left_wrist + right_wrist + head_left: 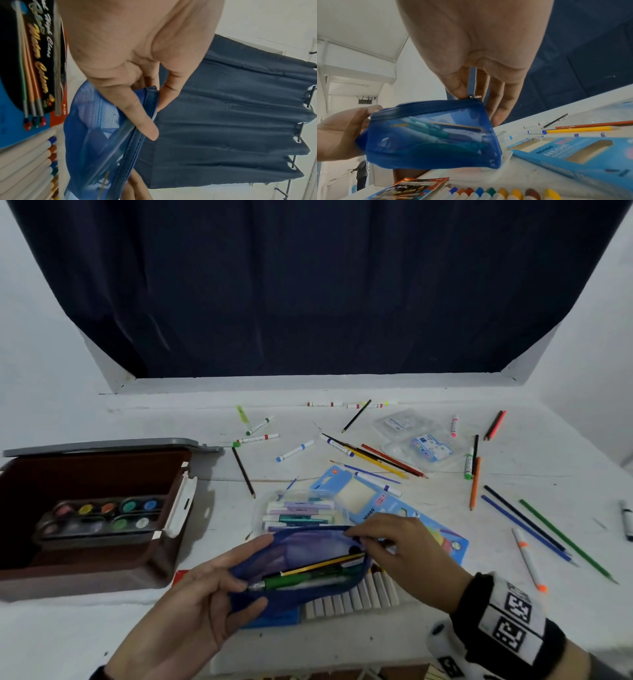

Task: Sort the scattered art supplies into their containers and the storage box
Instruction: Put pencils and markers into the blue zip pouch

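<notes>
My left hand (191,607) grips the near-left end of 1 blue mesh pouch (301,570), held just above the table w/ pens inside. My right hand (400,549) pinches its zipper pull (475,96) at the right end. 1 open storage box (102,563) sits far left w/ 1 paint palette (102,518) inside.

The blue card box (583,155), lying at about four o'clock in the right wrist view, is showing the words "minso" and "NEON" on its face, with smaller print too blurred to read. The black and orange pack (36,65), sitting at nine o'clock in the left wrist view, is carrying script reading "Water Colour" and the code "P-12B".
</notes>
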Available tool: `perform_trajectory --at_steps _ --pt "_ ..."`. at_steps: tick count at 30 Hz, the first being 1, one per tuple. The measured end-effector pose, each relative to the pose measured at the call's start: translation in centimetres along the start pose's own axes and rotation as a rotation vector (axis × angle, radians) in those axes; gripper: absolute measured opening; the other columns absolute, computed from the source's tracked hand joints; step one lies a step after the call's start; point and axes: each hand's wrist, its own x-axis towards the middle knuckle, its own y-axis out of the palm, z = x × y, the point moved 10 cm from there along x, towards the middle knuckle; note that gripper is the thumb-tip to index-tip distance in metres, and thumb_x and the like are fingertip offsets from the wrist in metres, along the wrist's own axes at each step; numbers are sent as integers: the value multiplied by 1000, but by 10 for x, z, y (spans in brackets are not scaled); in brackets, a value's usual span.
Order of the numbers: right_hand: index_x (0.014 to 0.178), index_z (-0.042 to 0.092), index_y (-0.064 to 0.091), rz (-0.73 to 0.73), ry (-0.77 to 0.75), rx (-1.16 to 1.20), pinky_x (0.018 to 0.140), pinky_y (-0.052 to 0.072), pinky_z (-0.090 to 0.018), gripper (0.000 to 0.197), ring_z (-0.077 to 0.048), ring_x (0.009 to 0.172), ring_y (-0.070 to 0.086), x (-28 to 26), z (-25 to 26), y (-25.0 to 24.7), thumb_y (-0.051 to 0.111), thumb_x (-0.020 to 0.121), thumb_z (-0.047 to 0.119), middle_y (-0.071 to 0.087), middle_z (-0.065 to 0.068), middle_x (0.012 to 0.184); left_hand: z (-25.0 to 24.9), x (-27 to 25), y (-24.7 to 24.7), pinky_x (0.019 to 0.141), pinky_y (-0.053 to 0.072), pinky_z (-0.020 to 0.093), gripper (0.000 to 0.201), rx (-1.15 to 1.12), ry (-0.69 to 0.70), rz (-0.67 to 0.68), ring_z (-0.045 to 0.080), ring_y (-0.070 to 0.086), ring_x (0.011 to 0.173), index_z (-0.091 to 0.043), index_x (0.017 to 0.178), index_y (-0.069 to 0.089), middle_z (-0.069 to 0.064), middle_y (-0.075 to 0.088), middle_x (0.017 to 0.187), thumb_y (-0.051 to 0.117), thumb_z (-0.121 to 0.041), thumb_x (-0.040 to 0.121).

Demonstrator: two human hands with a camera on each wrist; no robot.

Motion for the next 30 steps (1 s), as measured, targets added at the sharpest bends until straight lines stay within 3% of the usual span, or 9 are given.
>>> perform_trajectory --at_steps 3,6,9,12,15,21,25,28,30 --pt "106 27 76 -42 3 -23 73 48 -14 31 -4 90 61 -1 6 -3 57 94 5 70 13 97 0 0 -14 62 61 28 50 66 -28 -16 11 70 105 -17 113 76 3 70 126 49 5 79" --pt "103 26 76 -40 12 -63 70 43 -11 31 -3 86 59 -4 8 3 55 93 5 69 13 93 -1 3 -26 67 61 27 44 183 -23 -42 19 64 121 -19 116 76 3 69 128 59 5 83" --pt "105 24 73 -18 32 -106 75 43 -12 29 -3 86 59 -5 6 15 49 95 11 67 11 95 -3 11 -36 75 62 27 46 348 -1 -64 25 66 117 -17 120 74 4 72 123 67 5 80" --pt "111 23 70 10 40 -151 82 48 -20 32 -4 93 59 -7 4 28 41 98 21 66 10 102 -17 18 -48 77 61 25 42 577 84 -156 15 70 107 -21 122 69 -6 74 117 59 8 92" --pt "118 24 66 26 27 -134 87 40 -7 26 2 102 55 -6 4 35 46 103 22 64 12 112 -28 21 -51 75 60 23 43 772 192 -187 2 68 105 -27 125 65 -21 68 119 59 2 95" --pt "132 43 48 158 73 39 94 44 -13 36 5 117 48 -18 -1 37 52 96 47 52 26 125 -32 20 -52 72 62 30 32 886 300 -217 9 71 98 -30 112 73 -16 74 106 63 -5 94" --pt "128 54 40 173 186 119 92 51 -16 47 5 115 52 -25 -14 37 65 91 41 52 28 126 -39 17 -54 71 60 23 31 1055 389 -224 1 68 98 -38 107 73 -26 70 103 65 -11 94" --pt "123 44 52 131 221 41 91 53 -19 36 3 105 58 -23 -23 32 66 92 31 60 24 115 -46 13 -39 82 47 6 33 1354 517 -245 -14 58 103 -49 106 65 -37 66 101 67 -19 94" --pt "116 38 60 100 233 37 87 52 -14 25 4 100 59 -22 -25 30 64 93 28 63 22 107 -51 8 -20 87 43 7 25 1466 611 -258 -13 56 103 -46 112 65 -36 63 106 66 -29 94"
